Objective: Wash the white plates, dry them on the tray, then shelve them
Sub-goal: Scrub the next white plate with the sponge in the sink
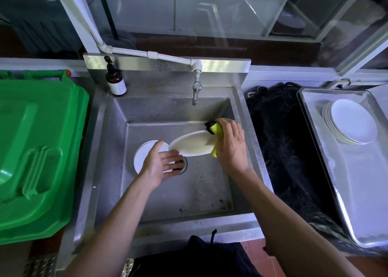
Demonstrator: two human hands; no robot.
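Washing step: your right hand (pixel 230 144) grips the yellow cloth (pixel 216 130) against a tilted white plate (pixel 192 144) over the sink (pixel 168 192); your left hand (pixel 161 161), fingers relaxed, supports its rim. Next, likely rinse, then move it to the tray (pixel 357 192).

I count two hands at centre frame: the left hand (pixel 161 163) and the right hand (pixel 230 144). In the one sink (pixel 117 171) I see two white plates, a tilted plate (pixel 191 143) and a flat plate (pixel 144 153) partly hidden at centre left. One yellow cloth (pixel 216 130). One tap (pixel 197 88) at upper centre. One brown pump bottle (pixel 115 81) at upper left of the sink. One green bin lid (pixel 35 146) at left. One metal tray (pixel 354 192) at right carries one stack of plates (pixel 352 121); I make out about five rims, though I cannot count them surely.
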